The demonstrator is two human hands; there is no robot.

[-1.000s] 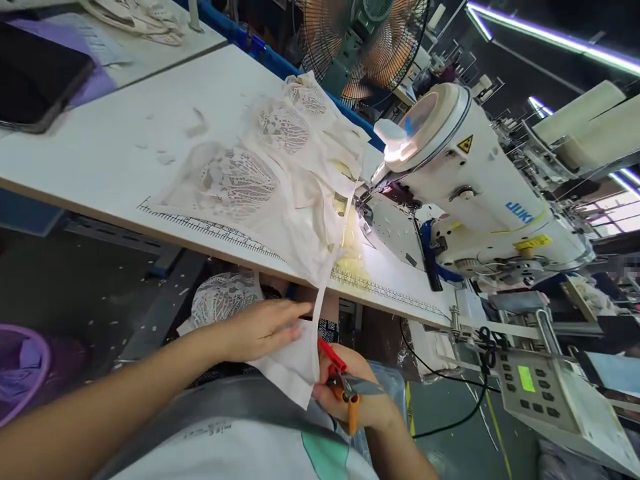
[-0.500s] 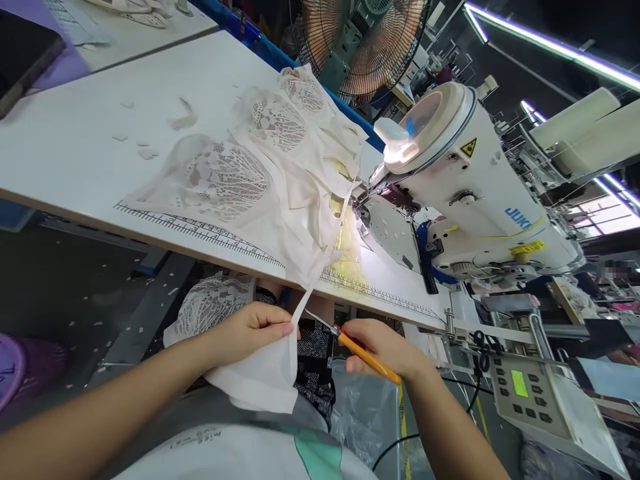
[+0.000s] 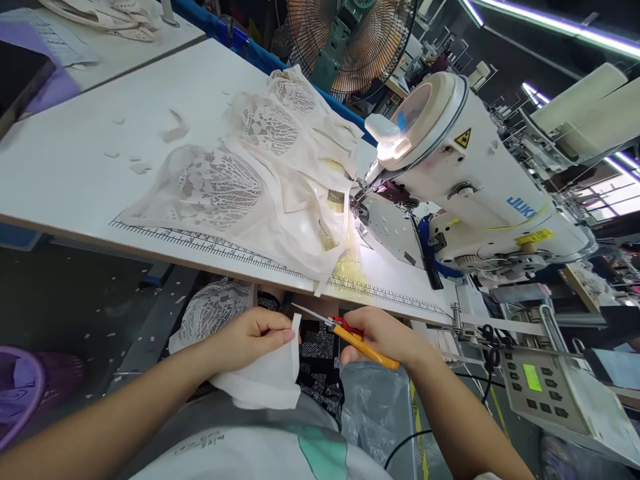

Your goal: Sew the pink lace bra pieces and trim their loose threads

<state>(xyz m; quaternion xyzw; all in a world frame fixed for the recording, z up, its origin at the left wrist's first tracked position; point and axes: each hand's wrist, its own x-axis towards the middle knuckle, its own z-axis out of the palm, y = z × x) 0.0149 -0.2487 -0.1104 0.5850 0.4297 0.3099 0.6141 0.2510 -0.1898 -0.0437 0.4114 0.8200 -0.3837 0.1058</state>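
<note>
My left hand pinches a white lace bra piece just below the table's front edge. The short end of its narrow white strip stands up past my thumb, and its lace part hangs over my lap. In my right hand are orange-handled scissors, their thin tips pointing left, just above the strip end and apart from it. More white lace bra pieces lie joined on the table, with a cut strip end over the printed ruler at the edge.
A white sewing machine stands at the right of the table, its lamp lit. Its control box is lower right. A fan is behind the table. Small fabric scraps lie at left; a purple basket stands on the floor.
The white strip that ran from my left hand up to the pieces on the table is now cut through. The scissor tips have moved slightly up and left. The view has shifted a little.
</note>
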